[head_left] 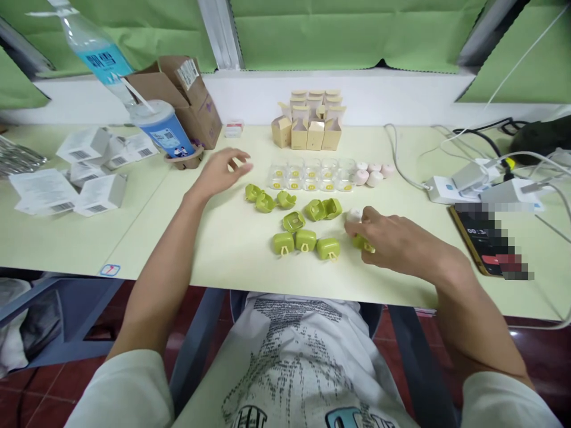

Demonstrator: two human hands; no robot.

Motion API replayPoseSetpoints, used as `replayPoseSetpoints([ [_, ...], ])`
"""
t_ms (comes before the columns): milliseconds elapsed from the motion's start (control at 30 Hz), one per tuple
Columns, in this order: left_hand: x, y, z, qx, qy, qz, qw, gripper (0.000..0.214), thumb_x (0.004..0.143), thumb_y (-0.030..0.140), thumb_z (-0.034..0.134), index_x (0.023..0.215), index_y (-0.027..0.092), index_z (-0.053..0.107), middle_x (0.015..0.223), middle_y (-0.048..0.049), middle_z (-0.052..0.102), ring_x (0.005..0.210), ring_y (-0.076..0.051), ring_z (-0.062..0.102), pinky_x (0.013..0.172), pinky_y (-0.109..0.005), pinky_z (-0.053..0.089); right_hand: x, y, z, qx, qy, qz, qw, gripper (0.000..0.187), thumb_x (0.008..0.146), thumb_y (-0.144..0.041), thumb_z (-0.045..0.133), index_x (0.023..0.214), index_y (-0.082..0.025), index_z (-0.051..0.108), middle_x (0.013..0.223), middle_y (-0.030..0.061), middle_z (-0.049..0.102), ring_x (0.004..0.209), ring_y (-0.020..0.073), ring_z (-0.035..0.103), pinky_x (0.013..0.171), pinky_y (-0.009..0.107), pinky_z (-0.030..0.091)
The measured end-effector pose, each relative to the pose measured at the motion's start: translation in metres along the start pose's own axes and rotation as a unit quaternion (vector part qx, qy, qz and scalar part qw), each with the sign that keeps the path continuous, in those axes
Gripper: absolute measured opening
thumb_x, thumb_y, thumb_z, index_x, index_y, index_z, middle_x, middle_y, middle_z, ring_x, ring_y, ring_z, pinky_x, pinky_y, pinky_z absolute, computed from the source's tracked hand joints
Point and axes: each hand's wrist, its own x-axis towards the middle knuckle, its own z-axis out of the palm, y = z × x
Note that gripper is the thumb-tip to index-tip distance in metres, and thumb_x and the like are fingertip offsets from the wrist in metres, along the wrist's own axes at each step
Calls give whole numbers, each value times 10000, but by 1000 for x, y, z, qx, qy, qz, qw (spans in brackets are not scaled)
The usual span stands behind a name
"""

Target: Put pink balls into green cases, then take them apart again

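My right hand rests on the table with its fingers closed round a green case; a white egg-shaped piece lies at its fingertips. My left hand hovers open above the table, fingers stretched toward several open green cases. Three closed green cases sit in a row near the front, with two open ones behind them. Small clear boxes stand in a row further back, pale pink egg-shaped pieces beside them.
Small cardboard boxes are stacked at the back. A brown carton, a blue cup and a water bottle are at the left, with white boxes. A phone, a power strip and cables lie to the right.
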Motion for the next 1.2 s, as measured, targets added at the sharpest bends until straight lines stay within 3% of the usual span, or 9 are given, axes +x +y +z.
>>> replayPoseSetpoints([
  [67, 4, -11, 6, -1, 143, 21, 990, 411, 1004, 642, 702, 1017, 242, 794, 1064, -77, 803, 799, -162, 666, 722, -313, 558, -1, 5, 4, 6, 22, -25, 999, 312, 835, -184, 717, 1136, -257, 763, 1029, 99, 711, 573, 163, 551, 567, 333, 309],
  [167, 6, -12, 12, -3, 229, 28, 973, 430, 1039, 667, 673, 966, 253, 762, 1033, -70, 759, 842, -182, 669, 779, -348, 579, -1, 14, 20, 23, 57, -57, 996, 291, 855, -270, 759, 1145, -275, 790, 1010, 92, 696, 532, 132, 479, 542, 330, 295],
  [300, -3, 16, 21, -10, 215, 28, 976, 542, 1078, 751, 547, 1043, 253, 757, 1147, -118, 732, 961, -229, 707, 840, -402, 599, -5, 24, 34, 45, 48, -62, 996, 257, 822, -196, 753, 1064, -254, 816, 1085, 124, 666, 505, 120, 458, 515, 371, 394],
  [400, -15, 53, 36, -17, 207, 61, 976, 575, 1109, 750, 475, 1068, 251, 757, 1150, -126, 737, 945, -224, 716, 810, -405, 611, -15, 30, 14, 145, 100, -142, 974, 273, 893, -284, 757, 1159, -308, 813, 1178, 121, 668, 509, 122, 499, 567, 442, 545],
  [500, -32, 95, 55, -49, 166, 130, 976, 530, 1131, 692, 492, 1078, 242, 768, 1070, -107, 747, 902, -201, 723, 757, -375, 623, -15, 22, -16, 224, 225, -188, 930, 348, 992, -579, 783, 1277, -381, 806, 1252, 129, 689, 935, 291, 735, 811, 516, 661],
  [600, -50, 128, 73, -120, 97, 185, 970, 483, 1114, 672, 562, 1280, 266, 764, 1171, -98, 758, 873, -175, 750, 695, -334, 639, 8, 2, -23, 301, 359, -165, 868, 321, 1052, -593, 715, 1238, -352, 815, 1258, 121, 733, 1261, 361, 712, 996, 565, 658],
  [667, -59, 141, 82, -163, 71, 202, 963, 528, 1073, 687, 638, 1408, 290, 732, 1244, -105, 759, 888, -179, 772, 673, -326, 647, 28, -11, -11, 338, 378, -162, 846, 328, 1077, -583, 685, 1266, -345, 810, 1287, 107, 772, 1313, 359, 715, 1053, 578, 651],
  [900, -63, 148, 83, -177, 99, 190, 961, 420, 1024, 567, 783, 1334, 283, 794, 1258, -104, 803, 1043, -212, 789, 720, -323, 694, 55, -34, 28, 475, 400, -141, 771, 417, 1095, -510, 685, 1479, -350, 713, 1549, 125, 658, 1418, 327, 681, 985, 484, 718],
  [1200, -69, 150, 95, -42, 174, 259, 949, 316, 1042, 378, 779, 1321, 230, 773, 1226, -118, 787, 1125, -248, 784, 899, -424, 726, 59, -48, 35, 422, 460, -85, 776, 293, 1149, -441, 595, 1321, -265, 752, 1286, 100, 814, 1062, 232, 812, 805, 364, 711],
])
